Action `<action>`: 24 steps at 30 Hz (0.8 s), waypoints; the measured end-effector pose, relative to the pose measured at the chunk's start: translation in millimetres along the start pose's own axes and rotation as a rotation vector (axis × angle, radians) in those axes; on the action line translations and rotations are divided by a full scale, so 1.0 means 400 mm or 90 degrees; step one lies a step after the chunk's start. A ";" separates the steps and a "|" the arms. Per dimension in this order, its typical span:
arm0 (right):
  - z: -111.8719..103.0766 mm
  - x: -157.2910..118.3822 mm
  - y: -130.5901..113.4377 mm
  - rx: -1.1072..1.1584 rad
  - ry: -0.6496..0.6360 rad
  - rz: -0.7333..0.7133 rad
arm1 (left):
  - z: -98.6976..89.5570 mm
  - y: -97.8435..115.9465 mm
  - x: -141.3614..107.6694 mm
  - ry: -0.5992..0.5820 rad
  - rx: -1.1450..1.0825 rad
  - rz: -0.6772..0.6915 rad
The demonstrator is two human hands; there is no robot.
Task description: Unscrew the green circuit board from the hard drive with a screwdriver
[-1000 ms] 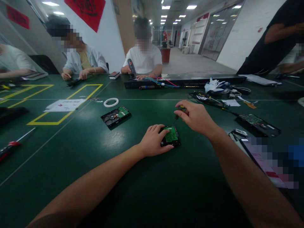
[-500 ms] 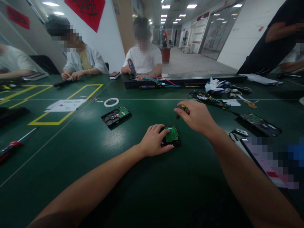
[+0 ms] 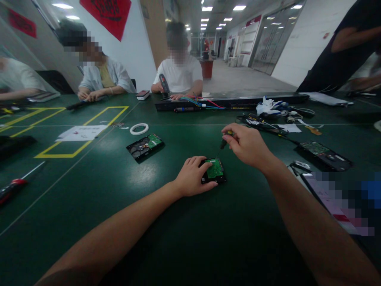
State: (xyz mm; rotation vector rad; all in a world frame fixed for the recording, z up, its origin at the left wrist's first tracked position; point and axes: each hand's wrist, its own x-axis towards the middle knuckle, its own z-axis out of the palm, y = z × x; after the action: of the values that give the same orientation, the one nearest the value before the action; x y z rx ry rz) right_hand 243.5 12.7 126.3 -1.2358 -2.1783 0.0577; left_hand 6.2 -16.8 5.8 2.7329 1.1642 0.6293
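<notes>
A hard drive (image 3: 220, 178) lies with its green circuit board (image 3: 214, 169) facing up on the dark green table. Across its left part rests my left hand (image 3: 193, 176), fingers over the board side and thumb along the near edge, holding the drive against the tabletop. My right hand (image 3: 248, 146) is closed around a screwdriver (image 3: 223, 143) with a dark and yellow handle. The thin shaft slants down to the far edge of the board; whether the tip sits in a screw is too small to tell.
Another hard drive (image 3: 145, 147) and a white ring (image 3: 139, 129) lie left of centre. A red-black screwdriver (image 3: 13, 186) is at far left. On the right are cables (image 3: 256, 121), white gloves (image 3: 269, 106), a third drive (image 3: 324, 155) and a clipboard (image 3: 330, 206). Across the table, a person (image 3: 178, 71) holds a power drill (image 3: 163, 83).
My right hand and the screwdriver handle have turned and dipped slightly. My left hand and the hard drive stay in place.
</notes>
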 end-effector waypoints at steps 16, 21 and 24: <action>0.001 -0.004 -0.003 0.034 -0.049 -0.053 | 0.000 0.000 0.001 -0.001 0.010 0.006; 0.002 -0.003 -0.004 0.020 -0.037 -0.043 | 0.001 0.000 0.000 0.003 0.006 0.004; 0.001 -0.002 -0.006 0.018 -0.030 -0.030 | -0.001 0.002 0.000 0.000 0.009 0.002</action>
State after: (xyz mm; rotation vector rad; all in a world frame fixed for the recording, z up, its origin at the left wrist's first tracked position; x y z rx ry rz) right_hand 241.6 10.7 126.3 -1.1789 -2.2388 0.0985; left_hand 6.3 -17.4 6.5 2.7473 1.1692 0.6229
